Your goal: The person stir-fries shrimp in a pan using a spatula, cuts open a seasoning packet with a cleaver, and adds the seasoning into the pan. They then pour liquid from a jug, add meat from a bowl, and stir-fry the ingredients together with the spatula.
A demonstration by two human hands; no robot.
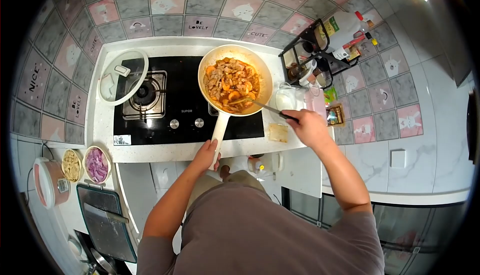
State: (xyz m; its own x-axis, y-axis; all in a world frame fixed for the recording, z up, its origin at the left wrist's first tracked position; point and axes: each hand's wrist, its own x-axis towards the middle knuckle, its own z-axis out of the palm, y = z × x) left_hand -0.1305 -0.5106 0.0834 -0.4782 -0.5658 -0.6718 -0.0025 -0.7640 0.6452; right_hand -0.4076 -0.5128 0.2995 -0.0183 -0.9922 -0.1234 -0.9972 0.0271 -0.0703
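A cream-coloured frying pan (266, 70) sits on the right side of the black gas stove (186, 110). Sliced meat and orange carrot pieces in brown sauce (231, 82) fill its middle. My left hand (205, 156) is closed around the pan's pale handle (220, 132), which points toward me. In my right hand (306, 126) is the dark handle of a spatula (272, 110). The spatula slants down to the left over the pan's rim, its head among the food and partly hidden by it.
A glass lid (103, 75) leans over the left burner (145, 91). Bowls of purple onion (97, 165) and pale slices (72, 166) stand at left, near a cutting board (102, 225) with a cleaver (106, 213). A bottle rack (320, 50) fills the right corner.
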